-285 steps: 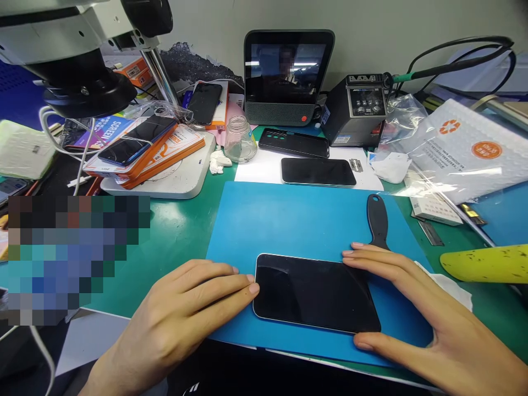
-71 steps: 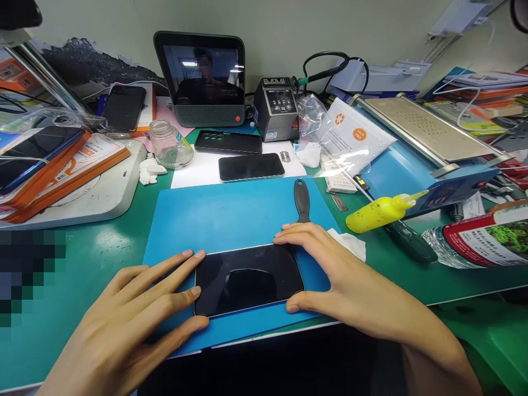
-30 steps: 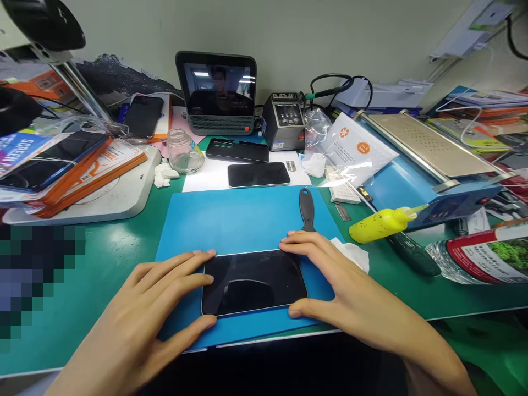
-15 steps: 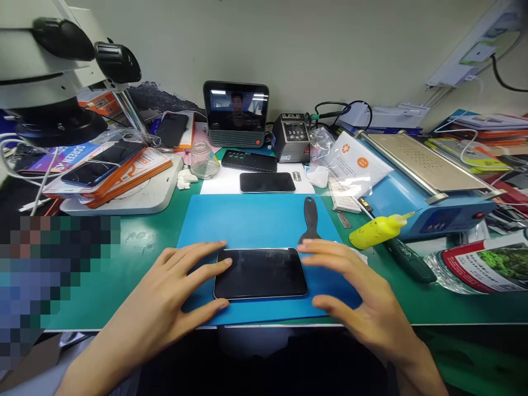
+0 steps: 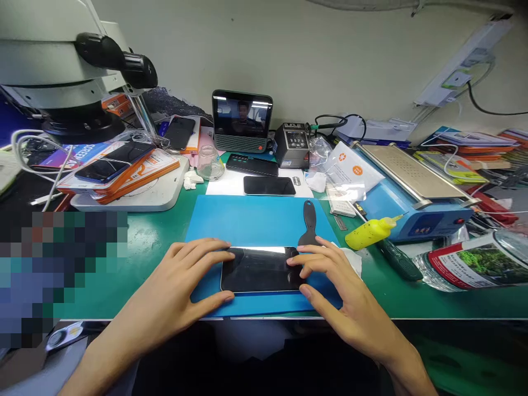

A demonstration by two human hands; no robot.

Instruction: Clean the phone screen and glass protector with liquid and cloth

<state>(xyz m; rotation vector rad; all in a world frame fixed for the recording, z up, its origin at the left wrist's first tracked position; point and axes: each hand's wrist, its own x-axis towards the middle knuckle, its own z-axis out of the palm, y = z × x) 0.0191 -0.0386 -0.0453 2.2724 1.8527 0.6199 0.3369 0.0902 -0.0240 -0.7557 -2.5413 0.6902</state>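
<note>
Spreading across the whole lower half of the frame, the green bench point(image 5: 157, 242) carries a crowded repair station. A large microscope point(image 5: 53, 71) looms in the upper left, and a blue machine with a flat metal plate point(image 5: 412, 187) sits at centre right. A blue mat point(image 5: 256, 220) lies at the centre of the bench, its near edge close to the bench front.

Both hands rest on a dark phone point(image 5: 258, 269), which lies flat and screen up on the near part of the mat, its long side running left to right. The left hand point(image 5: 181, 280) is unclenched, with its fingers stretched to the phone's left end and its thumb at the near left corner. The right hand point(image 5: 338, 286) is likewise spread, fingers laid over the right end and thumb by the near right corner. Whether the fingers press down or only bracket the phone is hard to tell from this angle.

By the look of it, the step in hand is steadying the phone on the mat. Further handling calls for a light, even touch at both ends, since the glass looks slick.

A black scraper point(image 5: 309, 220) lies on the mat just beyond the right fingers. A yellow bottle point(image 5: 367, 234) lies on its side to the right of the mat. A second phone point(image 5: 269, 186) rests on white paper past the mat's far edge.
</note>
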